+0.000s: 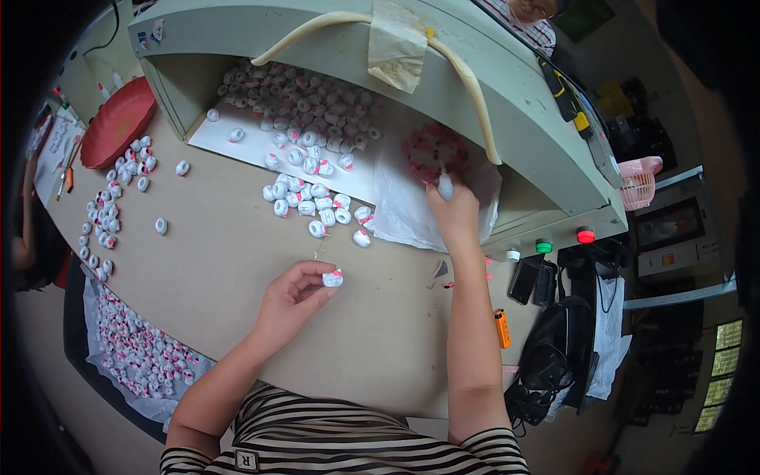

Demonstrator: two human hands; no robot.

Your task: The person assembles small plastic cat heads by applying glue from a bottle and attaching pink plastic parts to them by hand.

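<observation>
My left hand (291,299) pinches a small white spool with a pink tag (333,278) just above the tan tabletop (237,269). My right hand (453,212) reaches forward into a clear plastic bag (404,210) holding a heap of small pink pieces (431,152); a white tip shows on its forefinger, and whether it grips anything I cannot tell. A loose cluster of similar white spools (313,198) lies between the two hands, and a bigger pile (297,99) sits under the machine's overhang.
A grey-green machine housing (507,103) with a cream hose (475,95) spans the back. Left are a red dish (117,120), a row of spools (107,206) and a bin of finished spools (142,348). Green (544,246) and red (585,235) buttons sit right. Another person sits behind the machine.
</observation>
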